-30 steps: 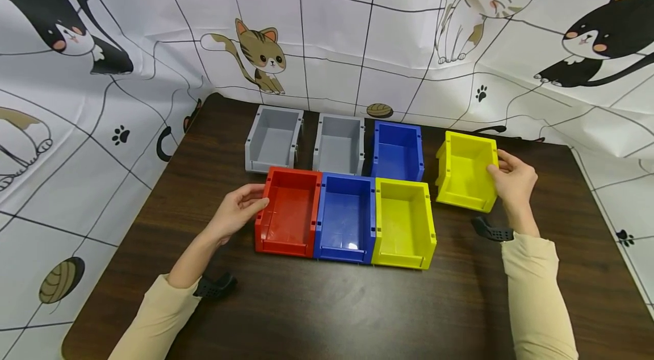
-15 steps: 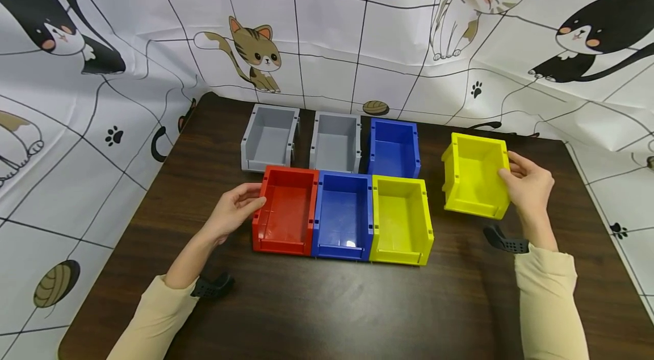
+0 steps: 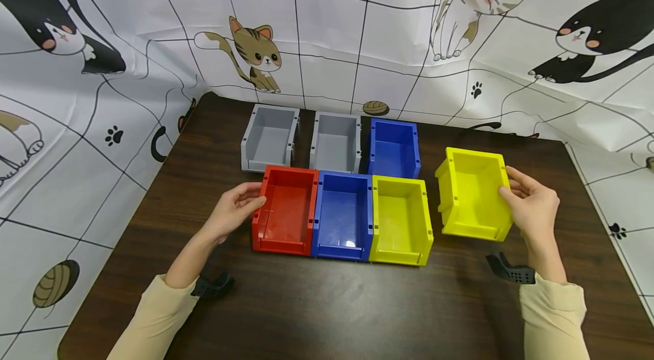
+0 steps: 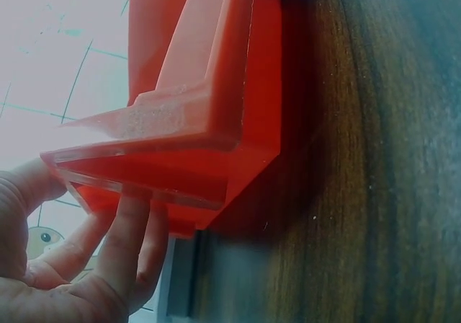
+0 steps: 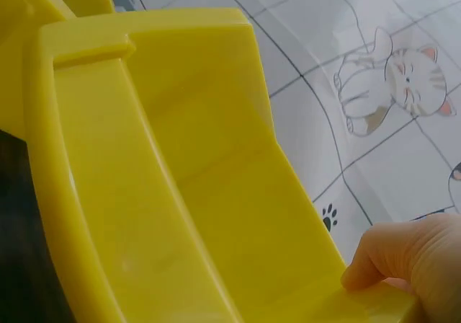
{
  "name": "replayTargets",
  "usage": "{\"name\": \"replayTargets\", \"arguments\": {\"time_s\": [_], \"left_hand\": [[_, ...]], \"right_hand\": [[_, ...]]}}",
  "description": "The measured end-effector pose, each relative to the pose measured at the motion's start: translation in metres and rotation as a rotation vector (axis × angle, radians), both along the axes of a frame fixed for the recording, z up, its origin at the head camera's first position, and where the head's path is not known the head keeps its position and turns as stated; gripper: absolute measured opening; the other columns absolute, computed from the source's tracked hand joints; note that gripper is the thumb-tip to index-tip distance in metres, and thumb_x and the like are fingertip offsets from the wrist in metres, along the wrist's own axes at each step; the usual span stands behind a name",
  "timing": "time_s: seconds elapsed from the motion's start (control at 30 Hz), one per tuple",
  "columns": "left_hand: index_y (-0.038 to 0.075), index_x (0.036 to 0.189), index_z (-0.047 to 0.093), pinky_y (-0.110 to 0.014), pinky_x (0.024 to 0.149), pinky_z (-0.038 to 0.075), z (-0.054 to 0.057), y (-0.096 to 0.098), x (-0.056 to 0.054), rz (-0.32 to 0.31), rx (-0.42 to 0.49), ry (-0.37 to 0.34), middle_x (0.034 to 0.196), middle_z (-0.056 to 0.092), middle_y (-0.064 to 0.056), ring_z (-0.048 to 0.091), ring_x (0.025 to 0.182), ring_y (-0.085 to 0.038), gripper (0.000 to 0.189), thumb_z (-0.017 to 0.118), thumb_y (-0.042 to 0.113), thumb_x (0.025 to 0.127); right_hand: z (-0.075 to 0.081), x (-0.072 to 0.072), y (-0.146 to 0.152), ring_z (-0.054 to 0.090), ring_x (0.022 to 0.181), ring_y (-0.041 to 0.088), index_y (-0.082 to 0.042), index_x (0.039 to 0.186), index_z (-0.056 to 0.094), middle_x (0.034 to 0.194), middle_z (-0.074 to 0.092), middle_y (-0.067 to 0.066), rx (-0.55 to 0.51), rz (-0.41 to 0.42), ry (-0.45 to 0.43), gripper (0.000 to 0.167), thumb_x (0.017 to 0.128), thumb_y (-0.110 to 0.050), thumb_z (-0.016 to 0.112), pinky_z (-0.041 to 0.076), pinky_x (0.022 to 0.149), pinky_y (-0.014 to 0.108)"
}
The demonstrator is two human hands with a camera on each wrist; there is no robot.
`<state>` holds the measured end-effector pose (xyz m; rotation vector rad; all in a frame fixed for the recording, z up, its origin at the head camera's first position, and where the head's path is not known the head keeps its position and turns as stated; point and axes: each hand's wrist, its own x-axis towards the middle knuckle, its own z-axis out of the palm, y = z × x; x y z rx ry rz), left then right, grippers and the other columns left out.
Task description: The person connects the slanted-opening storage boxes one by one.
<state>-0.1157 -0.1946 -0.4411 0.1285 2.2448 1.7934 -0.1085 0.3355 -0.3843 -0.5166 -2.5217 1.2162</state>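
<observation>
My right hand (image 3: 533, 201) grips the right wall of a yellow storage bin (image 3: 475, 195), thumb over the rim and fingers outside. That bin is tilted slightly and held over the table at the right, apart from the others. In the right wrist view its front lip (image 5: 137, 193) is near, with the thumb (image 5: 382, 254) on the side rim. My left hand (image 3: 235, 209) holds the left wall of a red bin (image 3: 288, 209), thumb at the rim. Red, blue (image 3: 343, 212) and another yellow bin (image 3: 401, 218) stand side by side in a front row.
Behind the row stand two grey bins (image 3: 271, 135) (image 3: 335, 141) and a blue bin (image 3: 393, 147), with gaps between them. The dark wood table (image 3: 317, 309) ends at a white cat-print sheet (image 3: 327, 25) at the back and sides.
My right hand has carried the yellow bin rightward and then toward the front of the table. The left hand stays on the red bin, and the other bins keep their places.
</observation>
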Motion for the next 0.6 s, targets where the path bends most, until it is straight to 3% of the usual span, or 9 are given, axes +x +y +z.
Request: {"name": "replayTargets", "arguments": {"time_s": [0.1, 0.2, 0.3, 0.43, 0.6], "left_hand": [[-0.006, 0.131, 0.045, -0.026, 0.078, 0.053, 0.000, 0.000, -0.001, -0.003, -0.007, 0.001, 0.123, 0.052, -0.030, 0.056, 0.107, -0.041, 0.047, 0.060, 0.014, 0.092], [-0.006, 0.131, 0.045, -0.027, 0.077, 0.053, 0.000, 0.000, -0.001, -0.003, -0.011, 0.001, 0.124, 0.052, -0.030, 0.056, 0.107, -0.041, 0.047, 0.060, 0.014, 0.092], [-0.006, 0.131, 0.045, -0.027, 0.077, 0.054, 0.000, 0.000, -0.001, -0.001, -0.014, 0.002, 0.124, 0.052, -0.030, 0.056, 0.107, -0.041, 0.047, 0.061, 0.015, 0.092], [-0.006, 0.131, 0.045, -0.027, 0.078, 0.053, 0.000, 0.000, -0.001, 0.000, -0.019, 0.000, 0.124, 0.052, -0.030, 0.056, 0.107, -0.041, 0.047, 0.060, 0.015, 0.092], [-0.006, 0.131, 0.045, -0.026, 0.079, 0.053, 0.001, 0.000, -0.001, 0.007, -0.025, -0.007, 0.124, 0.052, -0.030, 0.056, 0.108, -0.040, 0.047, 0.060, 0.013, 0.092]], "right_hand": [[-0.011, 0.006, 0.004, 0.057, 0.060, -0.007, -0.002, 0.122, 0.062, 0.078, 0.064, -0.004, -0.061, 0.007, 0.056, 0.040, 0.082, -0.002, 0.063, 0.046, 0.053, 0.007], [-0.016, 0.014, 0.004, 0.059, 0.060, -0.005, -0.003, 0.120, 0.064, 0.085, 0.068, 0.012, -0.053, 0.025, 0.079, 0.039, 0.081, -0.003, 0.064, 0.047, 0.052, 0.008], [-0.012, 0.022, -0.001, 0.059, 0.060, -0.006, -0.003, 0.120, 0.063, 0.081, 0.067, 0.004, -0.045, 0.030, 0.071, 0.039, 0.082, -0.003, 0.063, 0.047, 0.052, 0.009], [-0.005, 0.031, -0.010, 0.058, 0.060, -0.009, 0.000, 0.121, 0.062, 0.074, 0.060, -0.018, -0.016, 0.037, 0.049, 0.039, 0.082, -0.001, 0.062, 0.047, 0.052, 0.009], [0.001, 0.036, -0.019, 0.055, 0.059, -0.011, 0.000, 0.121, 0.062, 0.071, 0.053, -0.029, 0.026, 0.035, 0.035, 0.040, 0.081, -0.001, 0.063, 0.047, 0.052, 0.009]]}}
